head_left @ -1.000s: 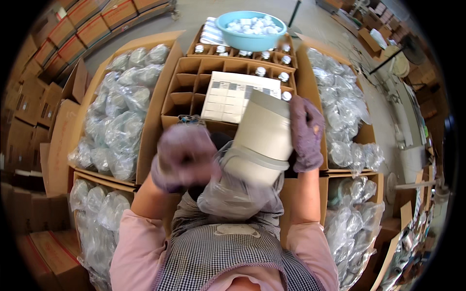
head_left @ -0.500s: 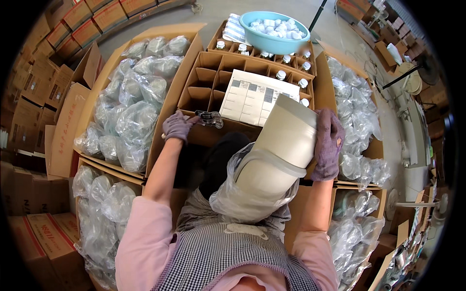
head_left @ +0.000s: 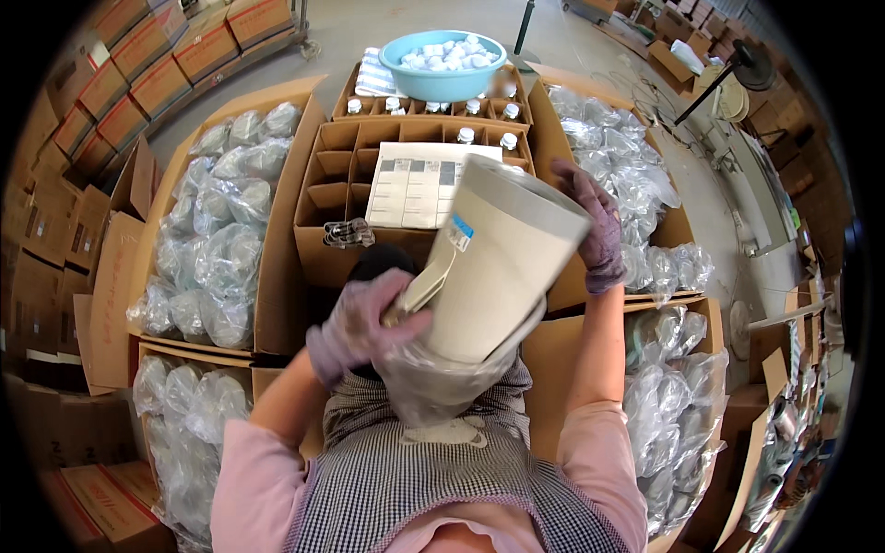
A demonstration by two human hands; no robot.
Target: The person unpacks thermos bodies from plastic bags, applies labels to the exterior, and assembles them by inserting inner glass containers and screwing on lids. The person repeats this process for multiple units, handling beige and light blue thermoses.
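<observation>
A beige jug (head_left: 498, 267) with a grey rim, a handle and a small blue-and-white label leans to the right in front of my lap. Crumpled clear plastic (head_left: 424, 387) is gathered around its lower end. My left hand (head_left: 369, 323), in a purple-grey glove, closes around the handle at the jug's left side. Beside the rim, on the right, my gloved right hand (head_left: 595, 221) has its fingers apart; whether it touches the jug is hard to see. A bunch of small metal clips (head_left: 348, 233) hangs over the near edge of the divided carton (head_left: 318, 247).
Printed sheets (head_left: 406, 189) lie across the divided carton, which holds a few white-capped bottles (head_left: 466, 135). Behind it stands a blue basin (head_left: 442, 83) of small white pieces. Cartons of plastic-wrapped items (head_left: 221, 221) flank me on both sides. A fan (head_left: 753, 64) stands at the far right.
My left hand has left the metal clips and taken the jug's handle. The jug has turned, bringing its handle and label into view. My right hand's fingers have opened at the rim.
</observation>
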